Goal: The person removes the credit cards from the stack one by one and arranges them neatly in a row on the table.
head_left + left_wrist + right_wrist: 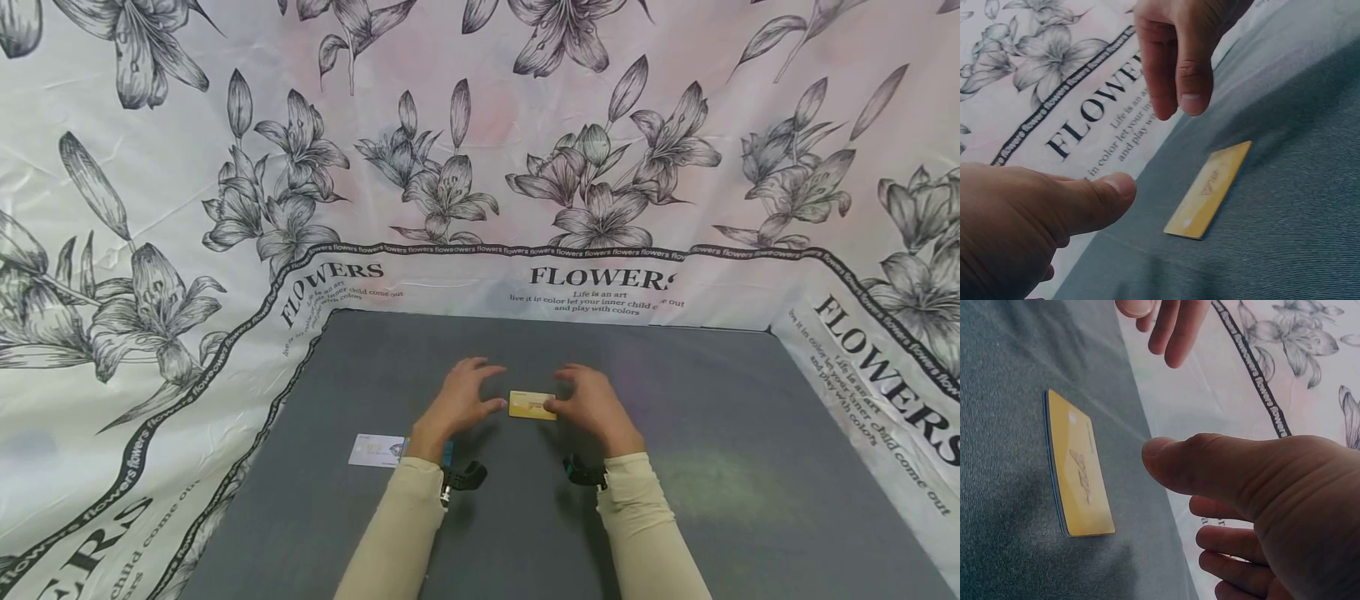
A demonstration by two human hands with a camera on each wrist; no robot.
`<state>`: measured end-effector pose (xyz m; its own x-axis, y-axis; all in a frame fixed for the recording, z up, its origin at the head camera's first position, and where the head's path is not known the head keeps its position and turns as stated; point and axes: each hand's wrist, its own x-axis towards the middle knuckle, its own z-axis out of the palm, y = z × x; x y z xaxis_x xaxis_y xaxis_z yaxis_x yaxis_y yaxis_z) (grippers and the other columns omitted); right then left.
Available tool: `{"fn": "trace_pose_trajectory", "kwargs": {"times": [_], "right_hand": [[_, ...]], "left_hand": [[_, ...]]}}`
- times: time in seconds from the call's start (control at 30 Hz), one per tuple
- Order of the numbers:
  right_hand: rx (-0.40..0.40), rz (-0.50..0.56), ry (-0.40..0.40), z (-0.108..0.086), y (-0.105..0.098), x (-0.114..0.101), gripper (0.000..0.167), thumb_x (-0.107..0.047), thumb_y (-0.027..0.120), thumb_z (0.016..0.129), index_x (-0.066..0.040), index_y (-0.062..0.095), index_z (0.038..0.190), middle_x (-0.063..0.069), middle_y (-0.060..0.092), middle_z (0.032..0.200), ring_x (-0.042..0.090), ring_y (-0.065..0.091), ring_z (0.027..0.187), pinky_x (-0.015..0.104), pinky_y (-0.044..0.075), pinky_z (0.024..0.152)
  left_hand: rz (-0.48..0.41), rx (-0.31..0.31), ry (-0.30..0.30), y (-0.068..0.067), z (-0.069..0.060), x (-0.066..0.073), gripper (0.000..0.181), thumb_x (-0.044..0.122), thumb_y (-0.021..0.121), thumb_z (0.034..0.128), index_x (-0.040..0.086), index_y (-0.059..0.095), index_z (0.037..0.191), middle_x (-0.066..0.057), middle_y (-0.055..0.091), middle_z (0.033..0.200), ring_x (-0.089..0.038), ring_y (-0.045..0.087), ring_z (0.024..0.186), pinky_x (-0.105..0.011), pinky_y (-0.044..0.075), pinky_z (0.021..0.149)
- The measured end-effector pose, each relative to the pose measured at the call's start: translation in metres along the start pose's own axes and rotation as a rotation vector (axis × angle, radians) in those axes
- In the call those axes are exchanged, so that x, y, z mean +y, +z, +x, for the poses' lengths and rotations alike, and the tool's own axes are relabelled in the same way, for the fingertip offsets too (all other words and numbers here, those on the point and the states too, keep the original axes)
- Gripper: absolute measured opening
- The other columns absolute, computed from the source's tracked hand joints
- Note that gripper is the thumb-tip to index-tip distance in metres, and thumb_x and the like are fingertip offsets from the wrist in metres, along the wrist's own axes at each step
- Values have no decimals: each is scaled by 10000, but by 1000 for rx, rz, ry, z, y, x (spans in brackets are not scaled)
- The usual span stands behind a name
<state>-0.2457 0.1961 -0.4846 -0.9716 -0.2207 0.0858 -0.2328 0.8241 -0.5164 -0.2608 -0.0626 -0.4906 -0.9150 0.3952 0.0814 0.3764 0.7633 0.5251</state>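
Note:
A yellow card [528, 405] lies flat on the dark grey table; in the right wrist view darker edges show beneath the yellow card [1079, 469], like a small stack. To its left is my left hand [463, 400], fingers apart and loosely bent, holding nothing. My right hand [594, 406] hovers at the card's right side, its thumb overlapping the card's right end in the head view. Both wrist views show a gap between the thumbs and the yellow card [1210, 190], with neither hand touching it.
A whitish card [375, 450] lies on the table [750, 517] at the left, with a blue-green item [447, 453] partly hidden under my left wrist in the head view. Flower-printed cloth [450, 283] rises behind the table and along its sides.

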Motion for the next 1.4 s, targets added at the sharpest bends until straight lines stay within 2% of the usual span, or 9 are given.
{"fn": "trace_pose_trajectory", "kwargs": {"times": [0.37, 0.6, 0.9, 1.07, 1.23, 1.33, 1.4], "right_hand": [[-17, 12, 11, 2, 9, 8, 570, -211, 867, 921, 74, 702, 1386, 338, 597, 1523, 553, 557, 1424, 669, 468, 1169], [-35, 9, 16, 4, 16, 16, 576, -200, 883, 913, 66, 701, 1391, 340, 596, 1522, 547, 555, 1431, 656, 458, 1186], [-47, 19, 21, 4, 23, 22, 573, -201, 902, 902, 59, 712, 1376, 333, 603, 1518, 542, 562, 1428, 649, 467, 1182], [-56, 7, 10, 4, 26, 25, 588, -217, 911, 887, 64, 713, 1364, 343, 599, 1515, 555, 560, 1421, 651, 470, 1177], [-80, 7, 34, 2, 29, 24, 606, -215, 905, 897, 58, 697, 1396, 351, 548, 1563, 563, 524, 1455, 666, 461, 1181], [-88, 4, 48, 2, 30, 24, 611, -202, 904, 901, 60, 689, 1409, 354, 526, 1583, 562, 509, 1469, 671, 456, 1184], [-89, 0, 53, 1, 31, 23, 609, -197, 905, 901, 59, 689, 1409, 355, 518, 1589, 562, 506, 1471, 673, 458, 1182]], "left_hand": [[35, -37, 35, 14, 8, -1, 589, 299, 843, 990, 131, 652, 1521, -229, 484, 1666, -463, 401, 1586, -629, 352, 1286], [62, -64, -4, 25, 13, -5, 588, 335, 848, 986, 168, 663, 1518, -188, 488, 1675, -455, 395, 1590, -621, 340, 1297], [30, -80, -5, 31, 16, -5, 571, 301, 848, 981, 127, 675, 1496, -214, 485, 1670, -506, 365, 1591, -656, 304, 1304], [17, -84, -5, 34, 17, -6, 556, 294, 848, 980, 136, 684, 1487, -208, 478, 1670, -505, 357, 1583, -724, 300, 1269], [25, -105, -21, 42, 19, -12, 575, 332, 847, 985, 182, 671, 1512, -185, 448, 1693, -493, 329, 1593, -705, 276, 1286], [35, -94, -22, 50, 22, -18, 579, 349, 850, 981, 203, 672, 1512, -173, 450, 1692, -482, 337, 1583, -697, 290, 1274], [21, -96, -29, 46, 20, -15, 578, 327, 856, 978, 189, 675, 1509, -177, 447, 1695, -482, 329, 1590, -701, 276, 1280]]}}
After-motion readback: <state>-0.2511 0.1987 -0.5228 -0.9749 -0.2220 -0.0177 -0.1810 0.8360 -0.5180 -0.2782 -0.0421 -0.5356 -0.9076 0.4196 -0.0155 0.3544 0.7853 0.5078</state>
